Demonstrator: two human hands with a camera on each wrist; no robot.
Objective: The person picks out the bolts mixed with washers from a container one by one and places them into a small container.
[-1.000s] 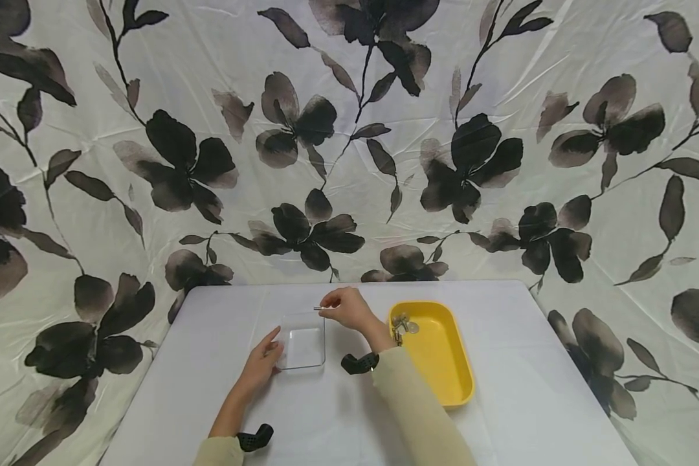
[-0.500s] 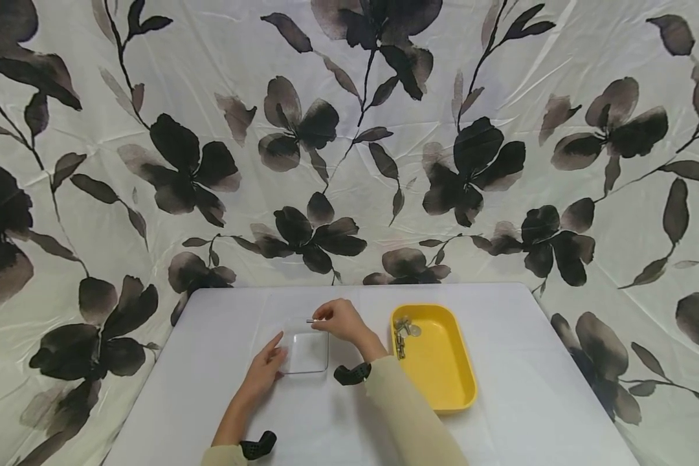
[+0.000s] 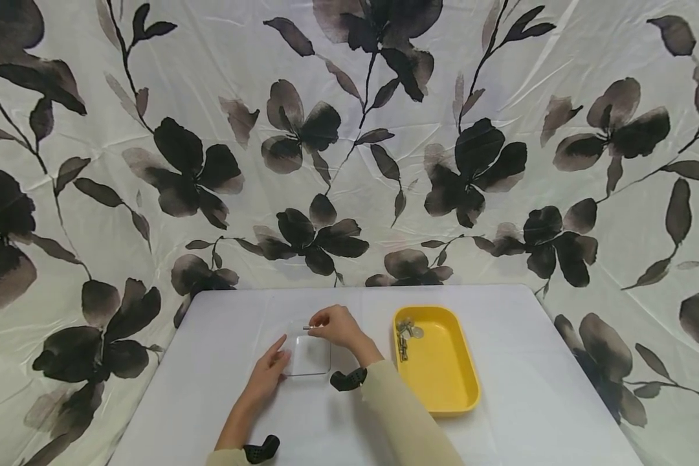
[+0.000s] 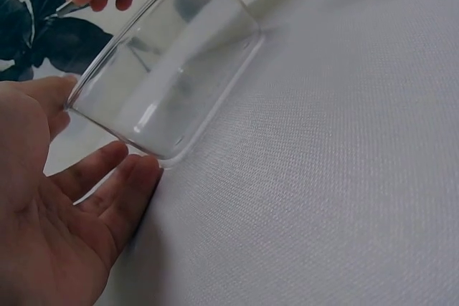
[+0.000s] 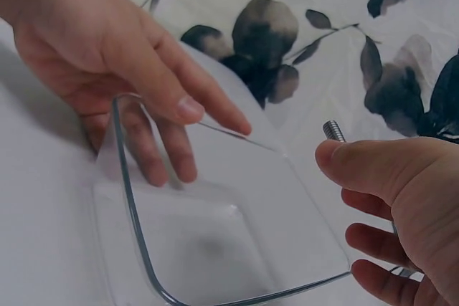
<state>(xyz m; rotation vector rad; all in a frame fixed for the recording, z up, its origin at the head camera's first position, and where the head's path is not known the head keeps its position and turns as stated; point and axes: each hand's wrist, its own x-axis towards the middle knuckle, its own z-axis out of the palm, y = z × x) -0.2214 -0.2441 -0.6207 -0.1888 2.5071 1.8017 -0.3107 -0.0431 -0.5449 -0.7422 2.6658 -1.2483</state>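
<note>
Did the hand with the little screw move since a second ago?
Yes. The right hand pinching the small screw came down a bit toward the clear dish and nearer the left hand, away from the yellow tray.

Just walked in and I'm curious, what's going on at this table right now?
A person sits at a white table. Their right hand pinches a small metal screw above a clear glass dish, while the left hand rests with straight fingers against the dish's left side. To the right sits a yellow tray with a few more small metal parts in its far corner. The dish looks empty.
</note>
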